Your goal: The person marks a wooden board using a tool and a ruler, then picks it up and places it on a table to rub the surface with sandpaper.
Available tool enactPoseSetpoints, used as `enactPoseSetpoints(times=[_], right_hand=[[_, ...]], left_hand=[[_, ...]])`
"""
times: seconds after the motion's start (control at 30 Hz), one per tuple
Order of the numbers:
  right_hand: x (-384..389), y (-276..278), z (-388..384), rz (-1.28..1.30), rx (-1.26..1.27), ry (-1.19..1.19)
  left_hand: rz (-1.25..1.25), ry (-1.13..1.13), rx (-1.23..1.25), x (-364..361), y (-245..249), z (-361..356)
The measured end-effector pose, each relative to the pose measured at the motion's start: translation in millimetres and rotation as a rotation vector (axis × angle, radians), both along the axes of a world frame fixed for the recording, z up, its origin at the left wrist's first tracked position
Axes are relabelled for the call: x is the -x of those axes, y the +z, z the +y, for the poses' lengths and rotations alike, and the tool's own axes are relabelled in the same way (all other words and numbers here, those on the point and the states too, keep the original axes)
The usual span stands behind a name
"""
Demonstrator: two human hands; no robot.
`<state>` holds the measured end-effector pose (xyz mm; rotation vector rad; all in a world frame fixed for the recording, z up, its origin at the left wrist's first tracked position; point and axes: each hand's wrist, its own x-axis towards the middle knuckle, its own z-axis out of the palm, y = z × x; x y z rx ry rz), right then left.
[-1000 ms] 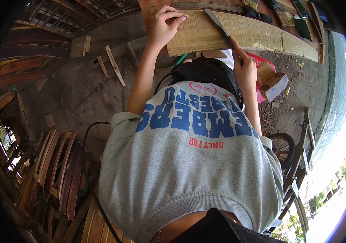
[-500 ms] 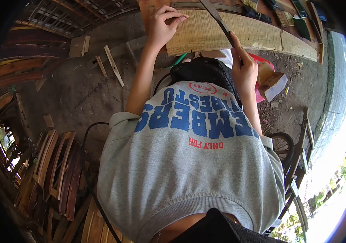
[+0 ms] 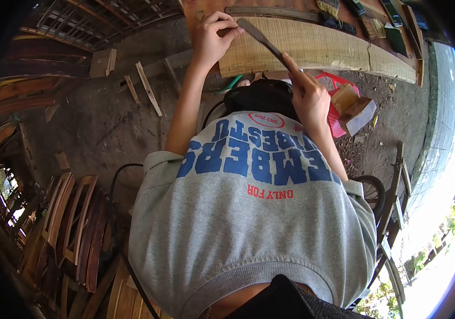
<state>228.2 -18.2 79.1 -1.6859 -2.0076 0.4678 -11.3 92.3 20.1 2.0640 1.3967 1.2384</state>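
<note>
My left hand [image 3: 212, 40] is raised over the left end of the workpiece, thumb and fingertips pinched together. Whatever sits between them is too small to make out. In my right hand [image 3: 310, 94] is a long, flat, dark metal tool [image 3: 262, 38] with a rounded end, the index finger stretched along it. That end lies right by the left fingertips; contact cannot be told. Below both hands spans a wide pale wooden board [image 3: 312, 45] with visible grain, a slightly curved edge and a crack toward its right.
A brush [image 3: 328, 7] and other tools lie along the bench's far side, near a long flat metal bar [image 3: 275, 13]. A red plastic stool [image 3: 335, 119] and cardboard box [image 3: 358, 114] stand right. Curved wooden pieces [image 3: 73, 223] are stacked left. A black cable [image 3: 111, 196] hangs beside me.
My right hand has moved left and slightly down, bringing the tool's rounded end to the left fingertips. The left hand has shifted only slightly and stays pinched.
</note>
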Motion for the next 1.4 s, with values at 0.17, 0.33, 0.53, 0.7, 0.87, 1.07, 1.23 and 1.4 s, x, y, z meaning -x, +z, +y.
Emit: enactPoseSetpoints(times=[0.17,0.33,0.53,0.7,0.87,1.07,1.23,1.4], right_hand=[[4,-6,4,0.105,0.061,-0.013],[5,6,5,0.209,-0.014,-0.039],[5,14,4,0.205,0.054,-0.043],[1,-1,2,0.098,0.091,0.001],[8,4,-3,0.185,-0.028,-0.056],[12,17,-11,0.182,0.064,-0.047],[11,13,-7,0.212,0.004,-0.008],[9,0,-6,0.173,0.075,0.021]], left_hand=[[-0.036,0.007,-0.009,-2,-1,1],[-0.018,0.007,-0.015,-3,5,0],[-0.009,-0.003,-0.013,-1,-4,3],[-0.036,0.002,-0.016,-2,2,8],[-0.029,-0.002,-0.033,-3,5,2],[-0.031,0.004,-0.022,3,5,-5],[-0.060,-0.006,0.099,2,12,-11],[0.010,0.005,0.040,4,9,-6]])
